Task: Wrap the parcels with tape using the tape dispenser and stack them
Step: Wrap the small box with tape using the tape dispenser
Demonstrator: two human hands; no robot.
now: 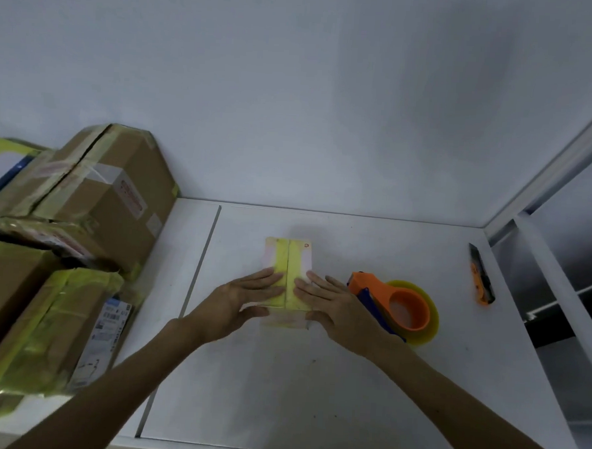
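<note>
A small white parcel (288, 258) with yellow tape strips down its middle lies flat on the white table (314, 379). My left hand (239, 305) rests on its near left part, fingers flat on top and thumb at the near edge. My right hand (334, 310) mirrors it on the near right part. Both hands press and grip the parcel's near end. An orange tape dispenser (396, 303) with a roll of yellow tape lies on the table just right of my right hand, untouched.
A stack of taped brown cardboard parcels (94, 193) fills the left side, with more yellow-taped boxes (49, 331) in front. An orange utility knife (480, 277) lies at the far right near the table edge. A white wall stands behind.
</note>
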